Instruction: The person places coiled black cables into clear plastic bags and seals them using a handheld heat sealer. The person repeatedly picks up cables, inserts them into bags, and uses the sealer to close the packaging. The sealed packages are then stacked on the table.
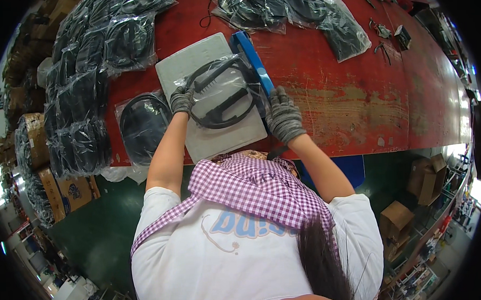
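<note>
A clear plastic bag [223, 87] holds a looped black hose or cable and two dark strips, one with comb-like teeth. It lies on a pale grey board [208, 143]. My left hand [181, 100], in a grey knit glove, is closed on the bag's left edge. Along its right side runs a long blue bar [254, 62], which looks like a bag sealer; the bag's edge reaches it. My right hand [285, 116], gloved alike, lies over the bar's near end with fingers stretched out. Its thumb is close to the bag's edge, and whether it pinches the plastic is hidden.
Bagged black loops [78, 111] are piled at the left; a single bagged loop [144, 122] lies beside the board. More bags [277, 9] lie at the back. Pliers [382, 51] and small tools sit far right on the red table [351, 102]. Cardboard boxes [396, 221] stand on the floor.
</note>
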Demonstrator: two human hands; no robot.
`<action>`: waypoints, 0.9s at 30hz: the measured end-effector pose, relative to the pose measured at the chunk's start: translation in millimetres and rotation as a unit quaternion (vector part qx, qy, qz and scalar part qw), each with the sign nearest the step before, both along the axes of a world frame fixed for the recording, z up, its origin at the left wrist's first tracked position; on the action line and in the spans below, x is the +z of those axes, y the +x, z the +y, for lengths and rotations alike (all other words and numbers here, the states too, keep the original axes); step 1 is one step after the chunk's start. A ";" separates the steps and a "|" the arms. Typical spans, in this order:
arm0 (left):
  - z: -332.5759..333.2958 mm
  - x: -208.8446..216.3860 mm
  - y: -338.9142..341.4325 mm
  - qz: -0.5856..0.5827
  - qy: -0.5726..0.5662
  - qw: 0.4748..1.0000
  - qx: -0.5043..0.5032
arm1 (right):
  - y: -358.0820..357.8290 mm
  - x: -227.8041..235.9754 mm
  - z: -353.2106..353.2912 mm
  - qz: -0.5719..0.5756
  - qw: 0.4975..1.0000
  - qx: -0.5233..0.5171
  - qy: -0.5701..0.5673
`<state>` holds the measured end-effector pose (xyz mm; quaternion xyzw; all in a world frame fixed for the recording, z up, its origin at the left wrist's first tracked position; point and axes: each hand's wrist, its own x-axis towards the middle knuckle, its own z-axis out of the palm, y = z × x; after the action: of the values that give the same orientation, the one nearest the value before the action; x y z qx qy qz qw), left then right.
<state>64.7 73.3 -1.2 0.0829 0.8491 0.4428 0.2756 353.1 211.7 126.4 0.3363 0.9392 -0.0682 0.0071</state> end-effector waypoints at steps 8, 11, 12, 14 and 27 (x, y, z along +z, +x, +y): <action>-16.6 18.6 14.9 0.002 0.035 0.998 -0.049 | 23.1 -86.2 -3.8 0.253 0.965 0.040 0.051; -38.0 12.1 21.8 -0.082 0.017 0.996 -0.017 | 24.8 -85.2 -5.2 0.269 0.959 0.054 0.071; -41.8 10.2 24.1 -0.094 0.005 0.995 -0.022 | 25.4 -85.0 -3.6 0.268 0.959 0.051 0.070; -50.2 2.8 33.6 -0.157 0.029 0.987 0.005 | 24.3 -83.0 -3.8 0.275 0.958 0.051 0.069; -48.2 19.3 71.1 -0.082 -0.033 0.996 0.025 | 23.6 -86.8 -7.6 0.286 0.957 0.041 0.038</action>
<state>135.8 25.1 18.0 0.0155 0.8395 0.4268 0.3359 376.7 204.1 39.5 0.2641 0.9168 -0.1257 -0.2719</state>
